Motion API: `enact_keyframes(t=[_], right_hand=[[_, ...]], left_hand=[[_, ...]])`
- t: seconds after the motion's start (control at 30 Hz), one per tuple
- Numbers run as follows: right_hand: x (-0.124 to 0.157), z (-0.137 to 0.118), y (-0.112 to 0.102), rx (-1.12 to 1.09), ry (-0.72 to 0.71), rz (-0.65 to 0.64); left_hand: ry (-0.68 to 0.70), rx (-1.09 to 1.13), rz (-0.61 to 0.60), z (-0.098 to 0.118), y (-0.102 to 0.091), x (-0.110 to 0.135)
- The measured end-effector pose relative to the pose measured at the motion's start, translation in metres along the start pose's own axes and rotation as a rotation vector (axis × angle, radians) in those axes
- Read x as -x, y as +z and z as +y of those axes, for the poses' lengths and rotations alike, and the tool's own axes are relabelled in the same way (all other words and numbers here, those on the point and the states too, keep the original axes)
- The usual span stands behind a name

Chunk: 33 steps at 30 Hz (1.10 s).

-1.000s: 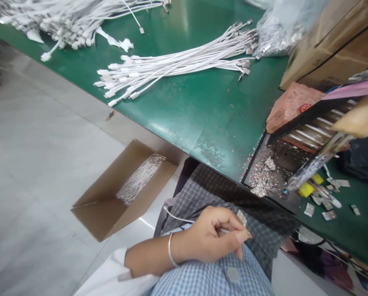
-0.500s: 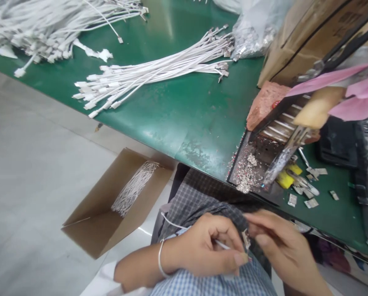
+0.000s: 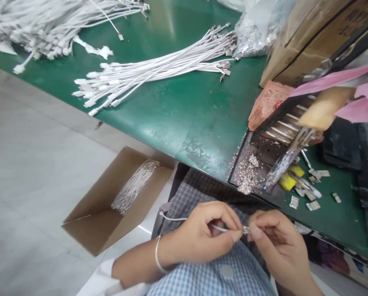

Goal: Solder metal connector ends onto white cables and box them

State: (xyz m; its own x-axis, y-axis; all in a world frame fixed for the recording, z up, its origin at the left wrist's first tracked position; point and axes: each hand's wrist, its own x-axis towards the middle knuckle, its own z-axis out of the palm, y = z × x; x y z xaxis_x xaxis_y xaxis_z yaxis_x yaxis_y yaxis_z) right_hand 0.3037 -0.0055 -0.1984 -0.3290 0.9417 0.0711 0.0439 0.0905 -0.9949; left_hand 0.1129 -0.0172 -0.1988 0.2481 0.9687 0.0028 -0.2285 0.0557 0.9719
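My left hand [image 3: 204, 238] rests over my lap and pinches a thin white cable [image 3: 174, 218] near its end. My right hand [image 3: 278, 242] meets it from the right, fingers pinched on a small metal connector shell [image 3: 246, 230] at the cable's tip. The cable trails back to the left past my wrist. Both hands sit just below the green table edge [image 3: 178, 152].
A bundle of white cables [image 3: 153, 74] lies on the table, with a bigger pile [image 3: 42, 24] at the far left. A black tray of metal scraps [image 3: 252, 168], a brick [image 3: 269, 105], cardboard boxes [image 3: 307, 37] and loose metal shells [image 3: 307, 197] stand at right. An open carton [image 3: 116, 201] holding cables sits on the floor.
My right hand came into view from the right and closed on the metal shell at the cable's tip. My left hand stayed over my lap; the view shifted slightly.
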Motion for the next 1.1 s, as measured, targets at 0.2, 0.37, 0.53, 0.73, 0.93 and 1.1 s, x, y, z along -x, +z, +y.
enact_keyframes(t=[0.2,0.37,0.53,0.73,0.93,1.1], right_hand=[[0.002,0.001,0.005,-0.019,0.004,0.06],[0.001,0.0,0.011,-0.037,-0.006,0.106],[0.001,-0.001,0.016,-0.082,-0.004,0.134],[0.007,0.0,0.006,-0.08,0.009,0.121],[0.004,-0.008,-0.011,0.232,-0.233,0.145],[-0.013,-0.012,-0.018,0.63,-0.439,0.061]], left_hand=[[0.022,-0.029,0.026,0.002,-0.001,-0.003],[0.008,-0.066,0.026,0.004,-0.001,-0.005],[-0.024,-0.066,0.022,0.007,-0.001,-0.007],[-0.289,0.05,-0.018,0.013,-0.004,-0.012],[-0.398,0.162,-0.023,0.025,-0.008,-0.027],[-0.388,0.155,-0.008,0.032,-0.008,-0.041]])
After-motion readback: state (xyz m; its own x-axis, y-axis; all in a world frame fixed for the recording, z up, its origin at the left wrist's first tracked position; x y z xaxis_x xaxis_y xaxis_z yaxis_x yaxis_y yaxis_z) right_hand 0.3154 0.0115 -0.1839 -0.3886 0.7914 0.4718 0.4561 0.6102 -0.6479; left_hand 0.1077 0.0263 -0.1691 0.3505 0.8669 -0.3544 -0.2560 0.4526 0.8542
